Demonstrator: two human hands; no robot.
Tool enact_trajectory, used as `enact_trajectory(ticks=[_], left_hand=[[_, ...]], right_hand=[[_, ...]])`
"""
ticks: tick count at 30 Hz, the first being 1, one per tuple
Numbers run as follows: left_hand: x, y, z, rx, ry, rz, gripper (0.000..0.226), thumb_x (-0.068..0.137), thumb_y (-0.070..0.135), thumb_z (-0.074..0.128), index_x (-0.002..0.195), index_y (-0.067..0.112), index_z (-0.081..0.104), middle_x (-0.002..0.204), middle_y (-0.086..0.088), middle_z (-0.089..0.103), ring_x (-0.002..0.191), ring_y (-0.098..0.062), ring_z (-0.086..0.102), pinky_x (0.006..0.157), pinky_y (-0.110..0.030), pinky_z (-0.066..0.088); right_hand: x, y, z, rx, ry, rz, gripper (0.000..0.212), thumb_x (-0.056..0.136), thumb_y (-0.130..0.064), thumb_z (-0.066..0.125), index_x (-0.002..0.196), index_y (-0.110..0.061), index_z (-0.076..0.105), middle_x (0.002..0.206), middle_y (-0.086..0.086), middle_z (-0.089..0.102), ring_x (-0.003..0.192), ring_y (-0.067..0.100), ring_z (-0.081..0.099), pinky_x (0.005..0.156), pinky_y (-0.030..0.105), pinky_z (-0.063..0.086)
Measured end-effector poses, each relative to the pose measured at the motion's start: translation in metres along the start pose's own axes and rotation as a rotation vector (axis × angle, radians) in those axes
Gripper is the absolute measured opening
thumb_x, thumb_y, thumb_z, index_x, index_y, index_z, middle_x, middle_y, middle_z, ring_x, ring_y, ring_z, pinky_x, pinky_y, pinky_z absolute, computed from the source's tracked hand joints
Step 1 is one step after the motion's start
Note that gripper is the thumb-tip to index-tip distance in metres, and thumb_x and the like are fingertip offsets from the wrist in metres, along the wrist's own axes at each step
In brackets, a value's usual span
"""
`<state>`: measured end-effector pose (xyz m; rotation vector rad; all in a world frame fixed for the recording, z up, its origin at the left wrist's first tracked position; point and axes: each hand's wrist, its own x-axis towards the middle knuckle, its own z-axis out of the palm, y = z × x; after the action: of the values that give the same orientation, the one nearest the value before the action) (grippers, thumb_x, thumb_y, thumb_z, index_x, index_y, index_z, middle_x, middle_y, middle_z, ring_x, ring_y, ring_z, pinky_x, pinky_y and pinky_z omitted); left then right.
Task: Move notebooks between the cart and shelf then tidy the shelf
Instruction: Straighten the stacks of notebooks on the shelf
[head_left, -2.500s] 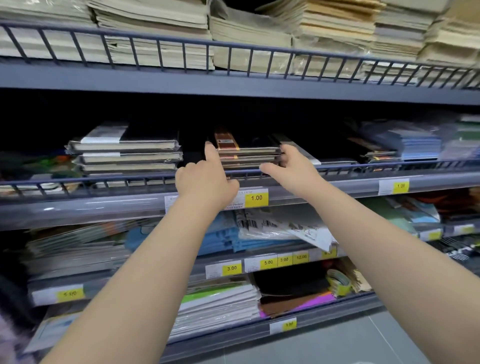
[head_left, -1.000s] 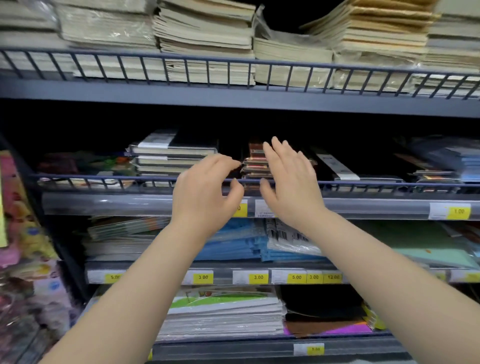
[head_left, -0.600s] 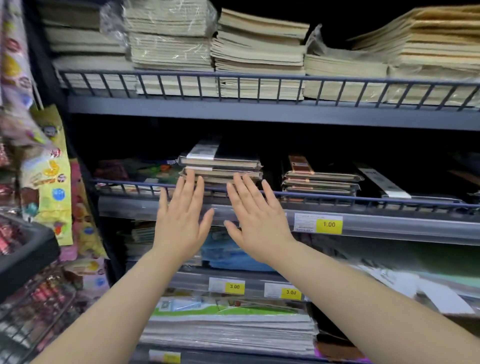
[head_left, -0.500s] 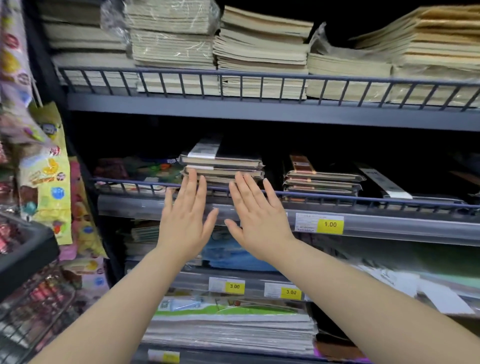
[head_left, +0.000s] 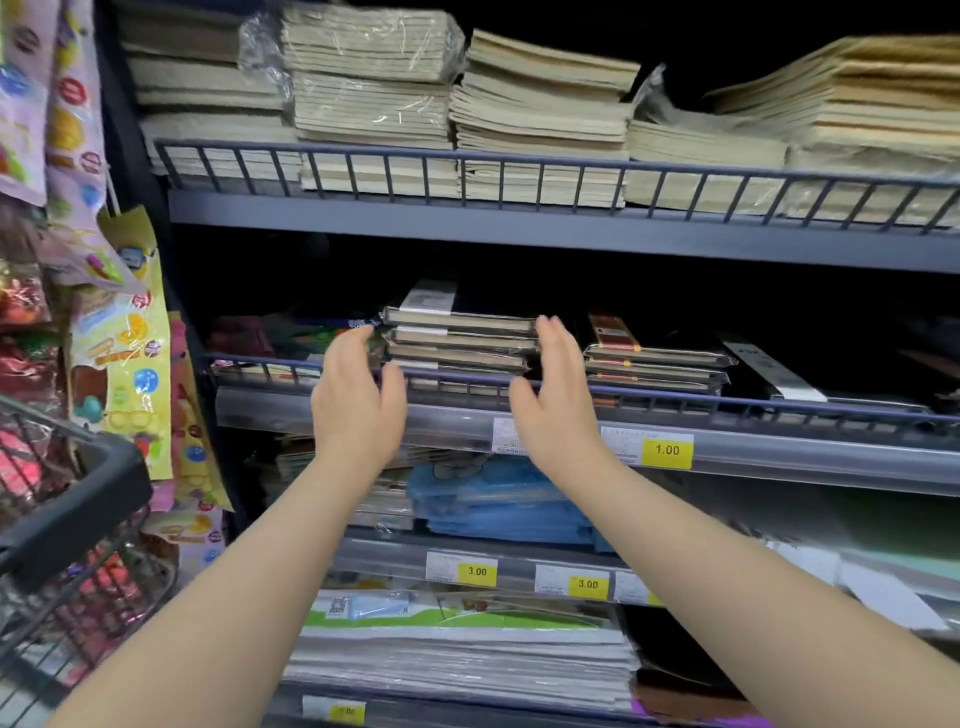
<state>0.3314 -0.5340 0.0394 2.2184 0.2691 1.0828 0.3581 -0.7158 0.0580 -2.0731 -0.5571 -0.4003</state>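
Both hands had spread apart, the left hand (head_left: 358, 405) and right hand (head_left: 556, 400) open, empty, flanking the notebook stack (head_left: 460, 340) at frame centre.

Two hands (head_left: 358, 410), four shelf levels (head_left: 519, 228), four readable yellow price tags (head_left: 667, 451).

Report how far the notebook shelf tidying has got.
Done: the neighbouring stack already sits squared. In hand: the left hand and right hand, both open, flank the black notebook stack, whose layers sit staggered. Left: squaring it; transfers with the cart cannot be judged.
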Motion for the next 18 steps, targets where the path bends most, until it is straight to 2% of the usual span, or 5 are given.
enact_trajectory(ticks=[3,7,12,15,18], left_hand=[[0.017,0.009,-0.006,0.224,-0.181,-0.107,0.051,0.096,0.02,0.039,0.146,0.013,0.031,0.134,-0.016,0.053,0.12,-0.036,0.049,0.106,-0.043,0.028],[0.028,0.01,-0.007,0.379,-0.338,-0.097,0.045,0.096,0.018,0.036,0.14,0.014,0.039,0.108,-0.014,0.065,0.114,-0.033,0.053,0.119,-0.046,0.005],[0.029,0.011,-0.01,0.287,-0.33,-0.159,0.034,0.09,0.013,0.042,0.122,0.015,0.053,0.079,-0.002,0.056,0.105,-0.032,0.054,0.116,-0.047,0.014],[0.026,0.014,-0.017,0.233,-0.357,-0.153,0.04,0.094,0.017,0.038,0.133,0.014,0.048,0.094,-0.009,0.06,0.119,-0.034,0.049,0.118,-0.046,0.01],[0.03,0.014,-0.021,0.057,-0.36,-0.202,0.051,0.1,0.03,0.031,0.149,0.016,0.027,0.136,-0.015,0.052,0.137,-0.032,0.033,0.119,-0.042,0.007]], right_hand=[[0.012,-0.012,-0.002,0.178,-0.079,0.266,0.071,0.095,-0.01,0.043,0.152,-0.022,0.004,0.16,-0.006,0.007,0.144,0.018,0.02,0.109,0.025,0.025],[0.022,-0.025,-0.004,0.096,-0.154,0.341,0.075,0.092,-0.008,0.044,0.152,-0.021,0.002,0.16,0.0,0.015,0.128,0.023,0.042,0.092,0.031,0.041],[0.015,-0.026,-0.002,0.063,-0.176,0.303,0.073,0.091,-0.001,0.041,0.152,-0.025,0.008,0.159,-0.001,0.019,0.106,0.015,0.044,0.084,0.029,0.042],[0.016,-0.023,-0.007,0.11,-0.173,0.306,0.073,0.091,0.001,0.041,0.152,-0.024,0.009,0.158,0.0,0.02,0.114,0.013,0.046,0.088,0.028,0.042],[0.014,-0.018,-0.011,0.151,-0.136,0.322,0.072,0.092,0.002,0.04,0.152,-0.021,0.007,0.159,0.003,0.018,0.134,0.022,0.039,0.095,0.031,0.04]])
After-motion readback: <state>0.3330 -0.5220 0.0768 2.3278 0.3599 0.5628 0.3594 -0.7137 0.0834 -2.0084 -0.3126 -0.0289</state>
